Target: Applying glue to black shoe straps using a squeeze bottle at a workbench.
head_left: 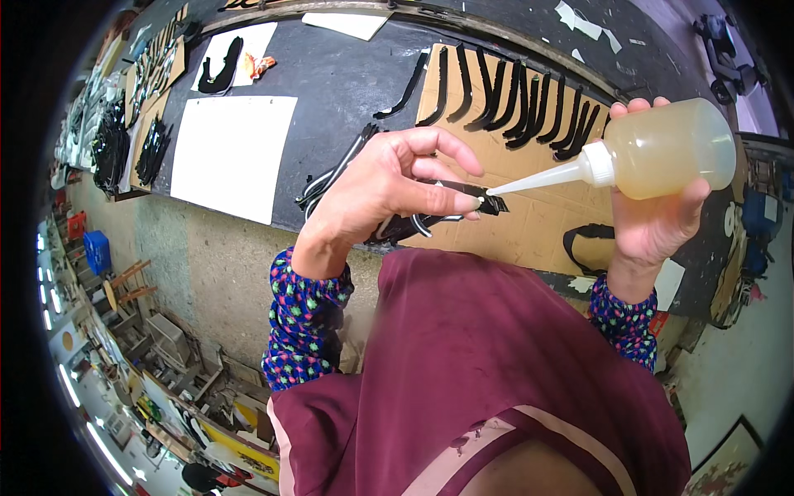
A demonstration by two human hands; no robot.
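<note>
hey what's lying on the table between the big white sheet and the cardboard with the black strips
In the head view, a loose bundle of black straps lies on the dark table between the white sheet and the cardboard.

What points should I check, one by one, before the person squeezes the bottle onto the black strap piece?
1. Left hand grips the black strap piece firmly: ok, fingers and thumb pinch it.
2. Right hand holds the squeeze bottle fully: ok, fingers wrap its body.
3. Nozzle tip meets the strap end: ok, it sits at the end by the fingertips.
4. Liquid left in the bottle: ok, yellowish liquid shows inside.
5. Cardboard sheet lies under the work: ok, it covers the table below.
6. Liquid already on the strap: cannot tell, too small to see.
</note>
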